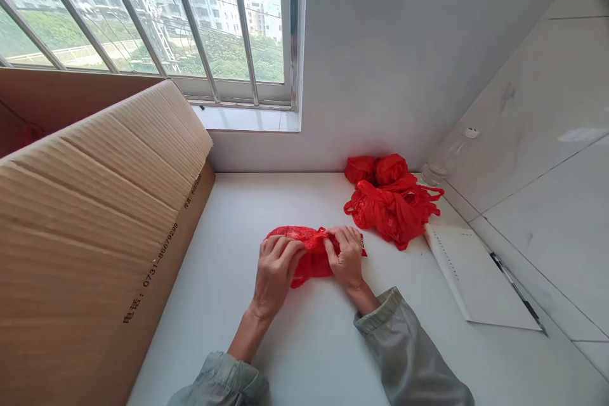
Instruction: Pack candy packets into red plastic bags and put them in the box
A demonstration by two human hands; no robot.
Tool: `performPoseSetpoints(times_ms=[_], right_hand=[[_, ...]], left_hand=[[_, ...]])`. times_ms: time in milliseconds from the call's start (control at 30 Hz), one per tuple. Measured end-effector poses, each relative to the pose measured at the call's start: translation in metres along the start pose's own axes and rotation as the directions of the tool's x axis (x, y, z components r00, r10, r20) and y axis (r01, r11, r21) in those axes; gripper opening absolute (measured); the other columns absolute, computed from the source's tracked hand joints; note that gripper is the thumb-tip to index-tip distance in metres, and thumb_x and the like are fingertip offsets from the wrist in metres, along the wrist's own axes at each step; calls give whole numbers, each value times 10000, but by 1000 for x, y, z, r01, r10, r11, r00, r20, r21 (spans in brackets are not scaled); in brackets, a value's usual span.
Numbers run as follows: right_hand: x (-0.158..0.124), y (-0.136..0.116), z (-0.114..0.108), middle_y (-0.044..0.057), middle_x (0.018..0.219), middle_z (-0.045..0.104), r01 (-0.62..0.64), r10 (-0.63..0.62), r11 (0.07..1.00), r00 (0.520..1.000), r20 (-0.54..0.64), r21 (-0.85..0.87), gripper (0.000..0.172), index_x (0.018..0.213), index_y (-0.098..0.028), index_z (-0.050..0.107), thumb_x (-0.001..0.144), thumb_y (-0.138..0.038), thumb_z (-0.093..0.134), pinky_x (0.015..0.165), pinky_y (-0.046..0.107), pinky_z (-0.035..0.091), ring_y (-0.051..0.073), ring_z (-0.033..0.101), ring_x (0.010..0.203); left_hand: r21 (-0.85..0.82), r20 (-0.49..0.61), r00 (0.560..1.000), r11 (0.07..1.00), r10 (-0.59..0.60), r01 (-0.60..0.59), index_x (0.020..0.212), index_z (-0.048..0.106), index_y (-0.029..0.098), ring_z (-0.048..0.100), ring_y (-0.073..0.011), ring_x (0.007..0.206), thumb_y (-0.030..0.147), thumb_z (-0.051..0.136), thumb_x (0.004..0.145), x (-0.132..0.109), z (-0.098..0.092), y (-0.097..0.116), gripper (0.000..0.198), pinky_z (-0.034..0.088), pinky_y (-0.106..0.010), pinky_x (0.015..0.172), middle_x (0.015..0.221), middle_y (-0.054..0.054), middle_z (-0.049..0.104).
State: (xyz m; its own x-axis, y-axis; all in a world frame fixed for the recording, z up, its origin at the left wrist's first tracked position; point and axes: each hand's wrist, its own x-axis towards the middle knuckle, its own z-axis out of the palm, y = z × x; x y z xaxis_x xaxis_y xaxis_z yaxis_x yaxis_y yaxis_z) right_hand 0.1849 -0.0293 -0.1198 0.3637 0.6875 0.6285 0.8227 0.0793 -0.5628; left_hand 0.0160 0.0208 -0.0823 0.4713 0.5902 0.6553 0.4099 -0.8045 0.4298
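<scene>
A red plastic bag (311,265) lies crumpled on the white table in front of me. My left hand (277,266) pinches its upper left part between thumb and fingers. On the bag's right side, my right hand (346,255) has its fingers closed on the thin red plastic near the top edge. A small dark marking shows at the bag's right end, beyond my right hand. Whether anything is inside the bag I cannot tell. Further back to the right, a heap of crumpled red plastic bags (392,206) rests near the wall.
A large cardboard box (95,222) with a folded-out flap stands at the left. On the right are a white notebook (480,276), a black pen (518,292) and a clear plastic bottle (442,162) against the tiled wall. A barred window (190,25) is behind the table.
</scene>
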Motion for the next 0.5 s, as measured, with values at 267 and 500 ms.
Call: performPoseSetpoints(times_ms=[267, 500], right_hand=[[1, 16, -3, 45, 844, 646, -231, 246, 965, 960, -134, 120, 151, 911, -205, 532, 936, -273, 400, 735, 328, 446, 204, 584, 786], [-2, 14, -7, 51, 890, 624, -201, 219, 965, 971, -96, 169, 245, 957, -209, 521, 738, -150, 428, 773, 356, 471, 212, 587, 822]], left_hand=[[-304, -305, 792, 842, -529, 445, 1034, 589, 141, 586, -124, 677, 418, 507, 990, 1, -9, -35, 292, 519, -270, 600, 853, -13, 603], [-318, -232, 821, 838, -522, 443, 1114, 502, 186, 631, -206, 908, 500, 513, 930, 20, -40, -24, 364, 534, -347, 742, 1041, -65, 625]])
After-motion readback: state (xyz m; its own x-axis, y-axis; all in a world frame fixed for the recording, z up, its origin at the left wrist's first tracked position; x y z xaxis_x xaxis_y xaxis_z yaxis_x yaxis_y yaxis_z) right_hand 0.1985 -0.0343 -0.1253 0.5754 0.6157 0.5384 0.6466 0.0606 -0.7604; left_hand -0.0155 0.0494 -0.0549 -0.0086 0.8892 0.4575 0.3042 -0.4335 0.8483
